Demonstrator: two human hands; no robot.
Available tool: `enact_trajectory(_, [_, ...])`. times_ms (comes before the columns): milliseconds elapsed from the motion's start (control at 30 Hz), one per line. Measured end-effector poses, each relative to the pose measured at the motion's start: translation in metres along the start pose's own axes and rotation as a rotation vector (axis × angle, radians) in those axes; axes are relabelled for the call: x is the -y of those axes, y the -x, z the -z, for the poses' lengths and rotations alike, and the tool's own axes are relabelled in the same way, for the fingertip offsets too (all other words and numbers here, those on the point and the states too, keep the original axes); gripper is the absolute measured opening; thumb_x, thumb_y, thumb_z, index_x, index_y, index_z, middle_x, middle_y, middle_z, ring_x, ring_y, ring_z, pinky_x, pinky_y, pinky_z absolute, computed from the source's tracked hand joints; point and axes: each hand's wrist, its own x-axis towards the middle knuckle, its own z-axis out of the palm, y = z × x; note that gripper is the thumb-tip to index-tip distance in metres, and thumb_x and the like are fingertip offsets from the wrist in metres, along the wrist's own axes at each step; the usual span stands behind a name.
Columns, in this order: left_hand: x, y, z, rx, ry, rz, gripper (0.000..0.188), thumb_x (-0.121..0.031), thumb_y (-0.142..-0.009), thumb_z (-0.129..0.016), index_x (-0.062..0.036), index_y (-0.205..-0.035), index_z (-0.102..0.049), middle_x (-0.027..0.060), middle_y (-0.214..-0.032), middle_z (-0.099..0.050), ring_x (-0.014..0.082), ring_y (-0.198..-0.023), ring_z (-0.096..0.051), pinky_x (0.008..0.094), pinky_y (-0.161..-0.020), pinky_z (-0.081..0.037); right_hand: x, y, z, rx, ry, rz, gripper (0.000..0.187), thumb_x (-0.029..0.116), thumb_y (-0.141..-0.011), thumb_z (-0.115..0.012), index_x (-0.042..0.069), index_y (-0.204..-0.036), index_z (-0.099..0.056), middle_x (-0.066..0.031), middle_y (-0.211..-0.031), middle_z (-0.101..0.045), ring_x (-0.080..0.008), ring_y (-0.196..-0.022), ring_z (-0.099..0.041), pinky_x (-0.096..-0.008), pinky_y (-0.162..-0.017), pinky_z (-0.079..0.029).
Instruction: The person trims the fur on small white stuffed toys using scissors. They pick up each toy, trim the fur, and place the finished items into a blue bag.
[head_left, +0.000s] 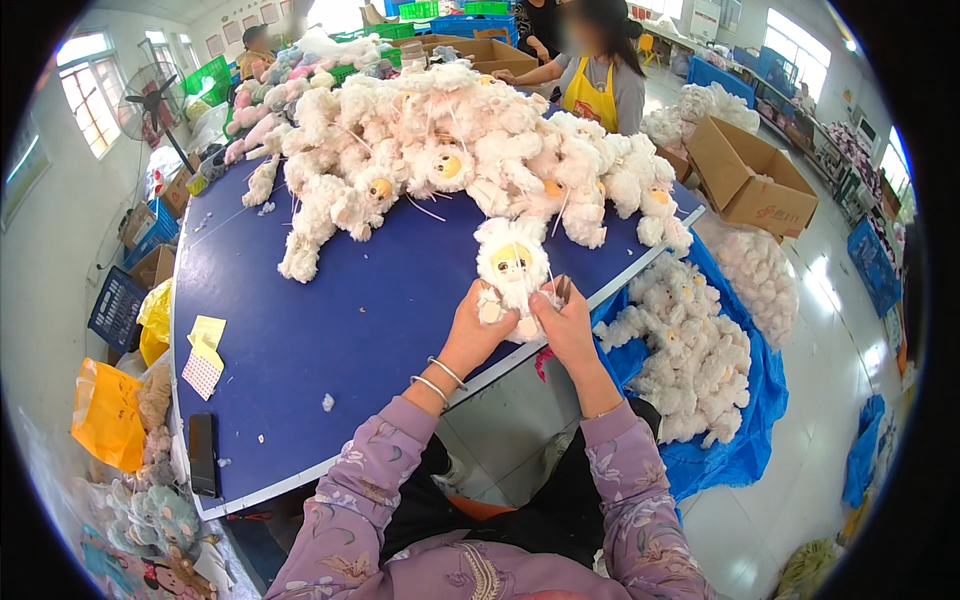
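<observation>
A white fluffy plush toy [490,240] with a yellow face is upright between my hands, just over the table's near edge, its face turned up toward me. My left hand [478,328] is closed round its lower left side, thumb on the front. On the other side my right hand [568,328] grips the toy's lower right, where a small dark item shows by the fingers, too little visible to name. Thin white threads run down over the toy's front. Behind it, a big heap of similar white plush toys [440,120] covers the far part of the blue table [300,350].
A blue sheet bag [740,445] full of white plush toys stands at the right on the floor, near an open cardboard box [755,185]. Yellow paper notes [207,332] and a black phone [203,455] lie at the table's left. Across the table is a person in a yellow apron [588,95].
</observation>
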Motion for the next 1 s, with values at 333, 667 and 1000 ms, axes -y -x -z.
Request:
enact_trajectory(333, [-0.014, -0.048, 0.118, -0.394, -0.455, -0.126, 0.054, -0.019, -0.081, -0.068, -0.0014, -0.126, -0.046, 0.0128, -0.121, -0.050, 0.0203, -0.110, -0.051, 0.0329, -0.084, -0.049, 0.059, -0.017, 0.055, -0.655, -0.117, 0.252, 0.024, 0.018, -0.091, -0.059, -0.001, -0.104, -0.052, -0.0056, -0.081, -0.060, -0.0081, -0.053, -0.044, -0.0208, -0.052, -0.039])
enact_trajectory(667, [0.023, -0.085, 0.297, -0.451, -1.261, 0.289, 0.084, -0.030, -0.070, -0.072, -0.0145, -0.141, -0.030, 0.0260, -0.134, -0.044, 0.0430, -0.121, -0.045, 0.0462, -0.099, -0.040, -0.020, -0.012, -0.008, 0.039, 0.195, -0.045, 0.014, 0.011, -0.090, -0.057, -0.001, -0.097, -0.056, -0.0016, -0.080, -0.059, -0.0066, -0.073, -0.055, -0.0211, -0.068, -0.044])
enact_trajectory(1000, [0.010, -0.044, 0.211, -0.200, -0.864, -0.033, 0.044, -0.011, -0.081, -0.058, -0.0074, -0.123, -0.045, 0.0257, -0.092, -0.064, 0.0383, -0.083, -0.063, 0.0430, -0.075, -0.050, -0.025, -0.017, -0.012, 0.064, 0.275, -0.033, 0.014, 0.012, -0.087, -0.060, -0.001, -0.093, -0.059, -0.0031, -0.078, -0.061, -0.0081, -0.063, -0.051, -0.0236, -0.060, -0.043])
